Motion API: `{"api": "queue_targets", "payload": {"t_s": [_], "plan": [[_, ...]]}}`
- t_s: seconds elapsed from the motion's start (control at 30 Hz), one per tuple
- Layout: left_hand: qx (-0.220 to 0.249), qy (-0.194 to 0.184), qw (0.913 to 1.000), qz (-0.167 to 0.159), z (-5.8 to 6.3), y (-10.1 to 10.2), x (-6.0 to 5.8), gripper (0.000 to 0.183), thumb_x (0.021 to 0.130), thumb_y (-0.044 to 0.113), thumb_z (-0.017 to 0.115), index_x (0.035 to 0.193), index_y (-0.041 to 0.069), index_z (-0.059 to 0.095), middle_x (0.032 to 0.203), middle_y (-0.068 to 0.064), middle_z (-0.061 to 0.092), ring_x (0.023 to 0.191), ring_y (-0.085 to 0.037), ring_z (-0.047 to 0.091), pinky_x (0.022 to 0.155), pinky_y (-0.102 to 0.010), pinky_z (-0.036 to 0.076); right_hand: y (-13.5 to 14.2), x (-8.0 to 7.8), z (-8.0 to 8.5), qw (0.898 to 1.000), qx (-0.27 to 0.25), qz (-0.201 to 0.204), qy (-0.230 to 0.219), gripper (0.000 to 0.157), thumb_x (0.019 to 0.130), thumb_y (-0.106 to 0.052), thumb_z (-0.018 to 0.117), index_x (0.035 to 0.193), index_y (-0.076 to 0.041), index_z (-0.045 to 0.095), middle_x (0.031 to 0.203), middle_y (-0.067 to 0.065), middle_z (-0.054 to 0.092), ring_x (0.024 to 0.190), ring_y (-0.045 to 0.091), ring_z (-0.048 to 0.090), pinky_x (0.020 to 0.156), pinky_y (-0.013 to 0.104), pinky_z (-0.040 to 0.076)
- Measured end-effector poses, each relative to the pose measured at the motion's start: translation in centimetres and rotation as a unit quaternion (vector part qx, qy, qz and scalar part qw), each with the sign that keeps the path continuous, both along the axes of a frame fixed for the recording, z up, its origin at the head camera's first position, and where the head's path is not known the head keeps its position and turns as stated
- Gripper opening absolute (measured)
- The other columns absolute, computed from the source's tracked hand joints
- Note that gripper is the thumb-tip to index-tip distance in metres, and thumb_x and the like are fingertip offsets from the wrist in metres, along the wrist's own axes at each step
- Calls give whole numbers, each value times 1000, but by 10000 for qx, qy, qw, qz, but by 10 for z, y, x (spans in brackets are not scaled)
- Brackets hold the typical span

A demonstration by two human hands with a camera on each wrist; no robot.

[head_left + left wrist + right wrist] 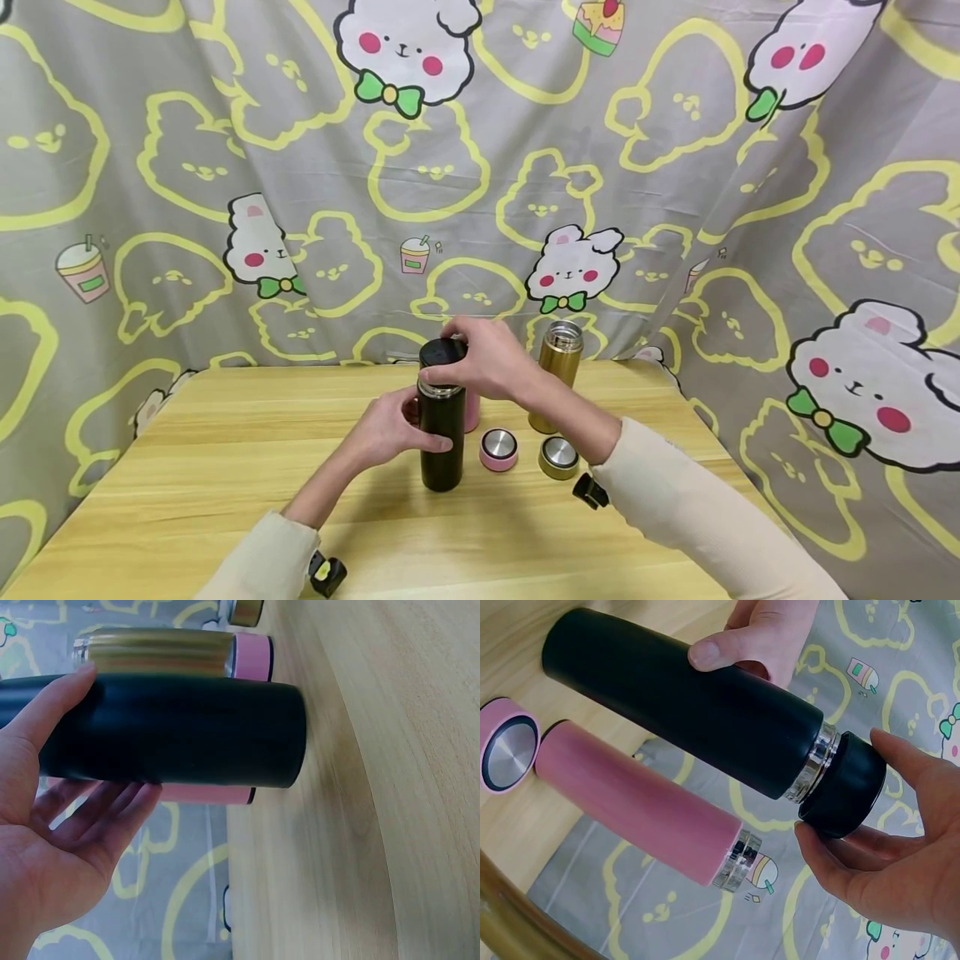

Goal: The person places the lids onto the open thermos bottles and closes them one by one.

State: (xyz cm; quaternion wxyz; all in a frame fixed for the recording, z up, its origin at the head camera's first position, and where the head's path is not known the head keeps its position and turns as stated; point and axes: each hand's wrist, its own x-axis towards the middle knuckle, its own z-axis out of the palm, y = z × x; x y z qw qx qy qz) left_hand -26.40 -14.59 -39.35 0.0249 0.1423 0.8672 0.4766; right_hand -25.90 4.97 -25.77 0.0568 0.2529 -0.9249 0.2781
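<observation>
A tall black thermos bottle (442, 454) stands upright near the middle, its base at the wooden tabletop. My left hand (386, 429) grips its body, thumb across the front and fingers behind. Its black lid (844, 784) is at the mouth, a little tilted, with a strip of steel neck (811, 763) showing below. My right hand (491, 358) pinches this lid between thumb and fingers. Just behind the black bottle is a pink thermos bottle (641, 802) without a lid, mostly hidden in the head view.
An uncapped gold thermos bottle (555, 375) stands to the right at the back. In front lie a pink lid (498, 450) and a gold lid (558, 458), steel insides up. A patterned curtain (435, 183) hangs behind the wooden table (247, 433).
</observation>
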Motion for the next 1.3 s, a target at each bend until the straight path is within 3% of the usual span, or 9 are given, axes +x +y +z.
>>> {"api": "queue_targets", "payload": {"t_s": [0.33, 1.3], "plan": [[-22, -31, 9999, 131, -1, 0, 0, 68, 64, 40, 96, 122, 23, 66, 104, 2, 74, 94, -13, 69, 86, -40, 56, -4, -1, -4, 10000, 22, 66, -24, 54, 79, -45, 84, 121, -14, 67, 105, 2, 72, 92, 17, 64, 78, 30, 54], [37, -17, 10000, 42, -2, 0, 0, 71, 65, 41, 96, 127, 26, 64, 107, 3, 73, 96, -15, 69, 87, -40, 56, -3, -2, -10, 9999, 124, 86, 37, 52, 79, -46, 83, 120, -17, 69, 107, 0, 72, 91, 18, 64, 77, 30, 53]]}}
